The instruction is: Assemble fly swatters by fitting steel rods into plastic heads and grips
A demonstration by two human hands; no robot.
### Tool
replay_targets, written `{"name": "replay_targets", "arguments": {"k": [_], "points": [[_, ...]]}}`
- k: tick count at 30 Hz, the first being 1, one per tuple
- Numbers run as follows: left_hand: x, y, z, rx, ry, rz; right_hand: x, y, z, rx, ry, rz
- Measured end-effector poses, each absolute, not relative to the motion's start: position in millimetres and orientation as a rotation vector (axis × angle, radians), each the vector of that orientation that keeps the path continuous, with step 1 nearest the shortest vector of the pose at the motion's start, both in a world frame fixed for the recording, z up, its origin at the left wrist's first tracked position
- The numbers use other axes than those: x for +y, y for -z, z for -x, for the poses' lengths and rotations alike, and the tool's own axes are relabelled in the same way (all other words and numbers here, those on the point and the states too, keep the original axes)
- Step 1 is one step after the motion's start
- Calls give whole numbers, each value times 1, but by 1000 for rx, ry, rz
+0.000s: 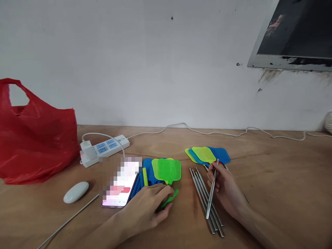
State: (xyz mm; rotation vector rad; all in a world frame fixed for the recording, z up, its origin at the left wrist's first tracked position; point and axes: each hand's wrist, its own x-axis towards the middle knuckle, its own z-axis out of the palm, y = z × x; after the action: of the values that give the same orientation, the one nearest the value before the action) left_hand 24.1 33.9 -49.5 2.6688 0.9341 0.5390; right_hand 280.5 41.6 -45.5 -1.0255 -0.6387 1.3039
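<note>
My left hand (149,207) lies on the wooden table (272,180) with its fingers closed round a green plastic piece (169,200), just below a pile of green and blue fly-swatter heads (166,170). My right hand (225,188) pinches a thin metal rod (212,192), tilted over a bundle of several metal rods (206,200) lying on the table. A second pile of yellow-green and blue swatter heads (207,155) sits just beyond the rod's upper tip.
A phone (120,188) with a lit screen lies left of my left hand. Further left are a white oval mouse (76,192), a white power strip (103,148) with a plugged charger and cables, and a red plastic bag (33,138). The white wall stands behind.
</note>
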Motion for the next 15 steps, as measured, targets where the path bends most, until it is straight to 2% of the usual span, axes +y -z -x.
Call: {"name": "replay_targets", "arguments": {"k": [9,15], "points": [[31,52,-25,848,-397,-2663,40,43,-280,-640,-1298,1026],[32,47,-22,900,-631,-2559,40,41,-280,-646,-1295,1069]]}}
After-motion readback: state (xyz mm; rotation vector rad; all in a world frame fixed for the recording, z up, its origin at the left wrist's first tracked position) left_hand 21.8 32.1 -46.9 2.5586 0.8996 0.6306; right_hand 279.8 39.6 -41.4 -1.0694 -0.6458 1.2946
